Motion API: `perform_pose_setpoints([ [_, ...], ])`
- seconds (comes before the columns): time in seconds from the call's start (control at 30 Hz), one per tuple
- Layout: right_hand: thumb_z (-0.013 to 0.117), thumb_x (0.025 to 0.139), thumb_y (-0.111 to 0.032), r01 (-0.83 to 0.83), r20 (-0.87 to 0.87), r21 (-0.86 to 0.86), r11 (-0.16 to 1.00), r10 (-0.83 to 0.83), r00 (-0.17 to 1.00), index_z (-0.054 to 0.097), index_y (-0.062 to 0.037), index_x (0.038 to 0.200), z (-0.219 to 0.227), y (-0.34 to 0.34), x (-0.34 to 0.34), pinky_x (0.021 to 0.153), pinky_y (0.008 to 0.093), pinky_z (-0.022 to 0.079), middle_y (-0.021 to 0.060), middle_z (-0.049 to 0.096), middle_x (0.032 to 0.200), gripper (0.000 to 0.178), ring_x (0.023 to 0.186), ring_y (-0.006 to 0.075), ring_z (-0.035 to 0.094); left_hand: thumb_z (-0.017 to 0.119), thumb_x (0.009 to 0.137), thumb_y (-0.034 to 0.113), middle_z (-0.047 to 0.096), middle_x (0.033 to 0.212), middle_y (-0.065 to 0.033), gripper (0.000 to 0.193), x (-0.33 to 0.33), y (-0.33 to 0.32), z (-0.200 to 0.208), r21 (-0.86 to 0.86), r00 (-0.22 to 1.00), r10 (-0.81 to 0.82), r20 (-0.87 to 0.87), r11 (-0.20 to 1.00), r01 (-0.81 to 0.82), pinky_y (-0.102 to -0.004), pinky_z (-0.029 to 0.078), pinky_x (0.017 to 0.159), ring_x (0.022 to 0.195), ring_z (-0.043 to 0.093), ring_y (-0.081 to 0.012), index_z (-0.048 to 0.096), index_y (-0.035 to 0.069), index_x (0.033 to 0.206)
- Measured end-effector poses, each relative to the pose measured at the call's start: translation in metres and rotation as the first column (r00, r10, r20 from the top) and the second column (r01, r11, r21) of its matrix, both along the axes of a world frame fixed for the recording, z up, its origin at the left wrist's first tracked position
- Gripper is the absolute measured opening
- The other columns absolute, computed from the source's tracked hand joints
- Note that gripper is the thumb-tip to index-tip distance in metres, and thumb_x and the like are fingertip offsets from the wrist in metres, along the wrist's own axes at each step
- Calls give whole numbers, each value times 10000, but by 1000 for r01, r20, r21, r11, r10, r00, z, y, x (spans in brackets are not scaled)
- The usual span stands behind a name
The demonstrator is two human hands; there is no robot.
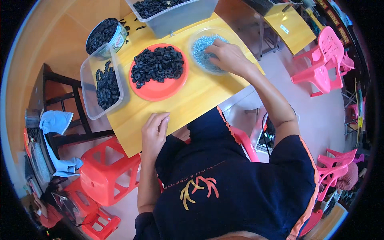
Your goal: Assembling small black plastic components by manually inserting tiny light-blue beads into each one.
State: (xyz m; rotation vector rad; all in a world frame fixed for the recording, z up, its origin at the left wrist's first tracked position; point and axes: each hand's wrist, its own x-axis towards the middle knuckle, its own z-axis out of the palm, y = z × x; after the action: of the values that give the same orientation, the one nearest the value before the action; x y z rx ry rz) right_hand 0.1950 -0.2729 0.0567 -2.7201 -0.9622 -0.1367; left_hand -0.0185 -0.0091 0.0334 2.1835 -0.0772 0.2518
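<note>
Many indistinct bits (199,49) under right hand (229,58)

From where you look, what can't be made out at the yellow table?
In the head view:
Right hand: its own back hides whether it grips anything.
Left hand: its curl hides the palm.
Clear bin: top edge cuts off its far end.
Silvery pieces: too small to identify.

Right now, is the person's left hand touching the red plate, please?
Apart. The head view shows it: a strip of yellow table lies between the left hand and the red plate's near rim.
</note>
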Motion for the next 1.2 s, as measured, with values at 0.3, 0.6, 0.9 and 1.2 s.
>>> perform_pose_setpoints([
  [0.3,642,800,-146,-51,-45,24,998,52,998,623,-74,967,0,8,9,746,446,493,138,597,975,182,858,354,612,606,867,8,605,802,-143,101,37,2,11,-26,996,-42,81,999,44,-326,455,608,662,585,-251,649,-24,953],
  [0.6,621,824,-134,-108,18,122,987,106,994,638,-71,944,-2,5,0,713,442,504,130,615,903,136,823,338,626,647,836,58,626,823,-117,67,94,16,8,216,955,115,275,960,-178,-387,494,649,770,633,-301,650,22,892],
  [0.9,691,801,-90,14,-115,334,942,26,993,664,-27,929,-4,-11,-2,703,345,506,122,635,882,145,797,246,648,703,787,168,640,849,-118,168,112,11,9,529,994,111,-22,845,-82,-430,501,726,831,637,-294,633,55,889],
  [1.2,640,907,-132,405,-613,659,634,142,777,670,-25,1110,-7,-11,-10,681,241,529,15,644,893,231,748,91,605,664,803,114,646,869,-148,169,112,20,-7,460,999,37,25,887,-45,-443,502,733,844,638,-336,651,54,961],
])
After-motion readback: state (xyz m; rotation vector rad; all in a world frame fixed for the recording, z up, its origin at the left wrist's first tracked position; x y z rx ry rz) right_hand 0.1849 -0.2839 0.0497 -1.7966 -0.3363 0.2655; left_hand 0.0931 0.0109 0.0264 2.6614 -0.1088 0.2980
